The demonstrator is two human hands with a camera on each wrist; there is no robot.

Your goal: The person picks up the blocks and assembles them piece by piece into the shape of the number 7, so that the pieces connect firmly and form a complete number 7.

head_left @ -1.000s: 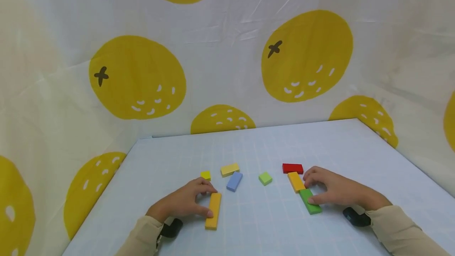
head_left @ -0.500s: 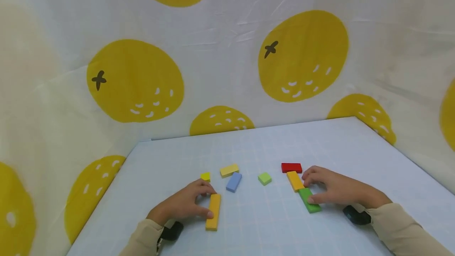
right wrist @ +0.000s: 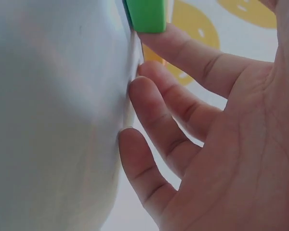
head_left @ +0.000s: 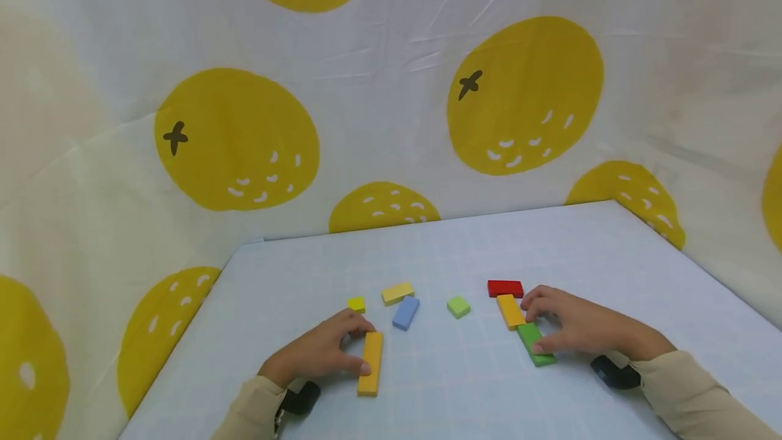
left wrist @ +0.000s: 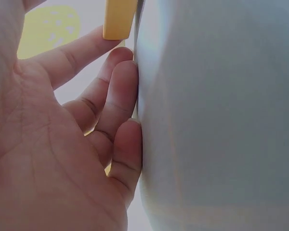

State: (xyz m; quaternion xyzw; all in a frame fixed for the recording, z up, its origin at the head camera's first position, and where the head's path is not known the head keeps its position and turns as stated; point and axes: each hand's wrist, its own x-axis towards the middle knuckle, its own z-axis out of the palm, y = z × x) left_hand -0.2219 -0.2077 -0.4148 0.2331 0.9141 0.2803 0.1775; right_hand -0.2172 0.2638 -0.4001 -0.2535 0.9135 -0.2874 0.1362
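Note:
In the head view, my left hand (head_left: 330, 350) holds a long orange block (head_left: 370, 369) lying on the table, thumb on its near part and index finger at its far end. The left wrist view shows the same orange block (left wrist: 119, 19) against that index finger; the thumb is mostly cut off. On the right, my right hand (head_left: 577, 321) has its thumb on a green block (head_left: 530, 341) and its index finger by the far end. That green block (right wrist: 148, 14) touches the index finger in the right wrist view. A shorter orange block (head_left: 510, 312) adjoins the green one.
A red block (head_left: 505, 288) lies just beyond the short orange one. Between the hands are a light green block (head_left: 458, 307), a blue block (head_left: 406, 313), a pale yellow block (head_left: 398, 292) and a bright yellow block (head_left: 357, 303). A fruit-patterned curtain (head_left: 391, 114) borders the table.
Both hands and all blocks keep their places on the table. Only the head view shifts slightly.

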